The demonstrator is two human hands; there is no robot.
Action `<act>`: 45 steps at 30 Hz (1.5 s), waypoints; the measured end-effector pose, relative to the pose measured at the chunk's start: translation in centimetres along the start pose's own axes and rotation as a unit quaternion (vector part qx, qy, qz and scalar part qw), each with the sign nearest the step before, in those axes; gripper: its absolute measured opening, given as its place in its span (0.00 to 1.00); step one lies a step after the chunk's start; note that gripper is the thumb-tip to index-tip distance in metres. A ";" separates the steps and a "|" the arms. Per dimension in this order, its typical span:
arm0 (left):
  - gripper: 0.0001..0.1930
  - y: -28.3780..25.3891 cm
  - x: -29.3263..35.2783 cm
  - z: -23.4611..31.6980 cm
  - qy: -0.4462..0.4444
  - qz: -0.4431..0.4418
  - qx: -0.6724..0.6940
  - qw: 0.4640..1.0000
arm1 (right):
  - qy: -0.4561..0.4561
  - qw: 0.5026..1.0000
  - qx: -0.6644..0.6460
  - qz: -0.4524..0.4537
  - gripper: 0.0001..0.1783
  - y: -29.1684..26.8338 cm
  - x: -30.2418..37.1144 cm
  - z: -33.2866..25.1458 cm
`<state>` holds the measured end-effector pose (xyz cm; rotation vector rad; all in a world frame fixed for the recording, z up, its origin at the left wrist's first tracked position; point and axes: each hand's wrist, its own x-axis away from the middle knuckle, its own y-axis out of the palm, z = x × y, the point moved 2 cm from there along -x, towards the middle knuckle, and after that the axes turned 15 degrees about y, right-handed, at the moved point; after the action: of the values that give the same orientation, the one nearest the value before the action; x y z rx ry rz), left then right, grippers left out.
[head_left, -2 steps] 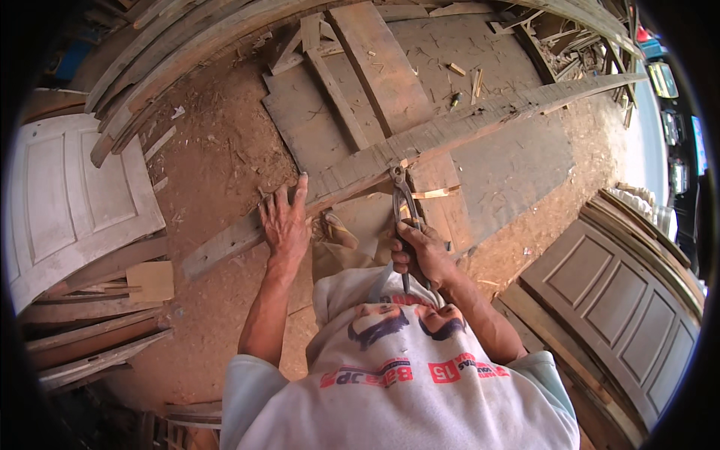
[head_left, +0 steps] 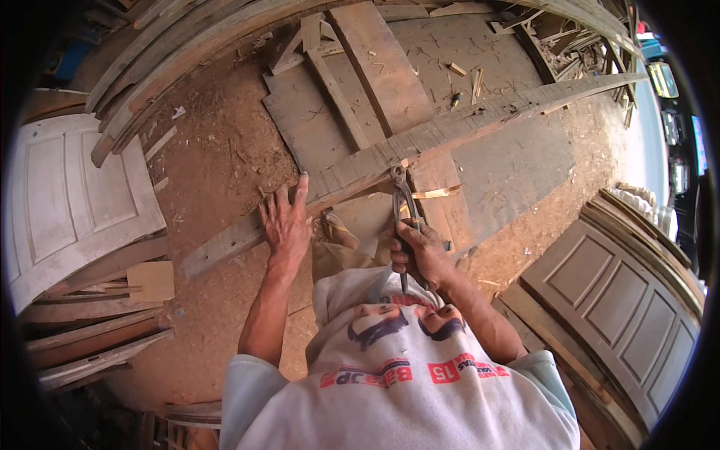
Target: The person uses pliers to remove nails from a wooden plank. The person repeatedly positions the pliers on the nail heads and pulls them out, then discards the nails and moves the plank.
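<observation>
A long weathered wooden beam (head_left: 442,133) runs slantwise before me, from low left to high right. My left hand (head_left: 286,225) rests open on its left part, fingers spread across the wood. Wrapped round the handles of a pair of carpenter's pincers (head_left: 400,196) is my right hand (head_left: 421,251). The jaws of the pincers meet the near edge of the beam around its middle; what they bite on is too small to make out. Beside the pincers a pale split strip of wood (head_left: 437,193) lies over a reddish board (head_left: 442,214).
A wide plank (head_left: 382,67) and a narrower timber (head_left: 334,94) stretch away beyond the beam. A white panelled door (head_left: 82,187) lies at left, a brown panelled door (head_left: 611,300) at right. Long boards (head_left: 187,45) are stacked far left, scrap wood (head_left: 577,60) far right.
The pincers' handles and my right hand have shifted very slightly. My left hand and the beam stay where they were.
</observation>
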<state>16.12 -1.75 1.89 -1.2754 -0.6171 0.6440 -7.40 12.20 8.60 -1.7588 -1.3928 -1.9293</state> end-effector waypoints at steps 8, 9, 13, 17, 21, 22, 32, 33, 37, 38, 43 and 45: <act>0.54 -0.6 -0.5 0.0 -0.003 -0.022 0.018 1.000 | -0.106 0.994 0.004 0.007 0.15 0.9 -3.6 3.3; 0.53 -0.6 -0.8 -0.1 -0.006 -0.027 0.022 0.999 | -0.127 0.992 0.011 0.023 0.16 1.2 -4.1 3.2; 0.52 -0.5 -1.6 -0.6 -0.007 -0.046 0.035 0.998 | -0.203 0.975 0.052 0.073 0.19 1.8 -6.2 3.6; 0.50 -1.1 -2.1 -1.0 -0.004 -0.080 0.065 0.995 | -0.293 0.937 0.125 0.143 0.19 1.1 -9.8 4.7; 0.48 -1.7 -2.3 -1.5 0.013 -0.084 0.079 0.993 | -0.379 0.915 0.102 0.099 0.18 -0.5 -13.8 4.9; 0.48 -1.7 -2.5 -1.4 0.016 -0.086 0.080 0.993 | -0.387 0.901 0.150 0.129 0.16 -1.3 -14.5 4.6; 0.47 -1.2 -2.0 -0.7 0.008 -0.052 0.042 0.998 | -0.233 0.952 0.186 0.074 0.21 -1.4 -5.9 1.9; 0.47 -0.8 -1.7 -0.5 0.012 -0.037 0.037 0.999 | -0.214 0.960 0.169 0.064 0.21 -1.5 -4.9 1.4; 0.50 -0.5 -1.1 0.0 -0.008 -0.034 0.026 0.999 | -0.112 0.988 0.105 0.011 0.20 -2.4 -1.9 -0.7; 0.50 -0.2 -1.0 0.2 -0.006 -0.021 0.011 1.000 | -0.086 0.992 0.093 0.003 0.19 -2.7 -1.4 -1.2; 0.50 -0.5 -0.9 0.5 -0.010 -0.032 0.008 0.999 | -0.003 0.985 -0.064 -0.162 0.17 -2.3 -2.3 -0.5; 0.50 -1.0 -1.3 0.5 -0.021 -0.063 0.023 0.998 | -0.049 0.997 -0.029 -0.044 0.13 -1.1 -3.5 0.7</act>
<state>15.04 -2.55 2.90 -1.1719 -0.7074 0.5791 -6.65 11.80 4.96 -1.8730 -1.4839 -1.9697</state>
